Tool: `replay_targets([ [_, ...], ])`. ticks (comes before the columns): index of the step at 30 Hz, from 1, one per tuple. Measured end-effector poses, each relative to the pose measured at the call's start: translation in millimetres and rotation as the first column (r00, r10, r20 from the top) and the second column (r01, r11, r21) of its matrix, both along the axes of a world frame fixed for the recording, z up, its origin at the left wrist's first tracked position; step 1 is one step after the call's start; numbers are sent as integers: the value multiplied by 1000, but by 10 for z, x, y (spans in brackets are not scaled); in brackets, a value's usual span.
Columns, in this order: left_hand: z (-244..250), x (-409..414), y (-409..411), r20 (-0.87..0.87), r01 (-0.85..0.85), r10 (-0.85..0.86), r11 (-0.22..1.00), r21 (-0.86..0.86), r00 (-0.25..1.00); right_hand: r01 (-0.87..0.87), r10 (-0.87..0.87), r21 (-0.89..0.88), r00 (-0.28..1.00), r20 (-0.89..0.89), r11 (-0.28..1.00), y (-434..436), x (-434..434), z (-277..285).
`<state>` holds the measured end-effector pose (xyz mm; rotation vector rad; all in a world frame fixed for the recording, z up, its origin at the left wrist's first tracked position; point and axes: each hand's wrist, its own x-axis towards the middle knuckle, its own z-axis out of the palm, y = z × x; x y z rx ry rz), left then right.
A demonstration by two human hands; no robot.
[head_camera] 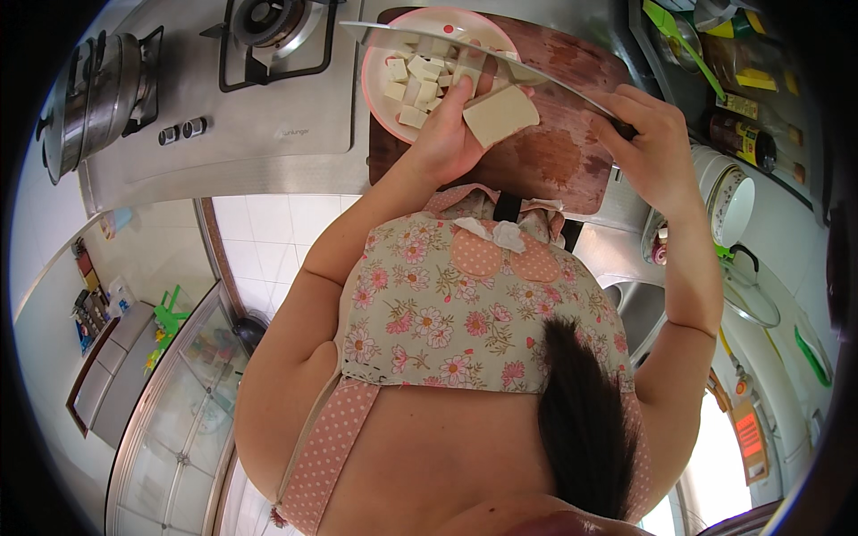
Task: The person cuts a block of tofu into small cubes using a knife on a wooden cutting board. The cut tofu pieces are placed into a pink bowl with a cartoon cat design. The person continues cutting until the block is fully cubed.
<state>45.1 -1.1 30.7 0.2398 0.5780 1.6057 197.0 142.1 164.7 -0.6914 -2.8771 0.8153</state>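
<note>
My left hand (448,137) holds a pale block of tofu (501,115) over the right part of a white bowl (371,87) with a pink rim. A narrow slab of tofu (469,70) stands upright by its fingers. In my right hand (653,151) is the dark handle of a kitchen knife (536,77). Its broad blade reaches leftward across the bowl, just beyond the tofu block; whether it touches the tofu I cannot tell. Several tofu cubes (419,87) lie in the bowl. Beneath it is a wet, reddish-brown wooden cutting board (570,127).
A gas stove (295,124) adjoins the board on the left, with a steel pot (100,100) at its far side. To the right are stacked bowls (730,201), a sauce bottle (741,141) and a green utensil (684,50). A sink (637,308) lies beyond my right forearm.
</note>
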Motion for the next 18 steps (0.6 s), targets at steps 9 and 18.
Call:
replay_targets([
  [9, -7, 10, -50, 53, -20, 20, 1000, -3, 998, -31, 31, 3, 998, 63, 1000, -17, -62, -35],
  [18, -78, -66, -143, 103, 40, -39, 999, -8, 994, -84, 84, 0, 996, 38, 996, 22, -142, -157],
])
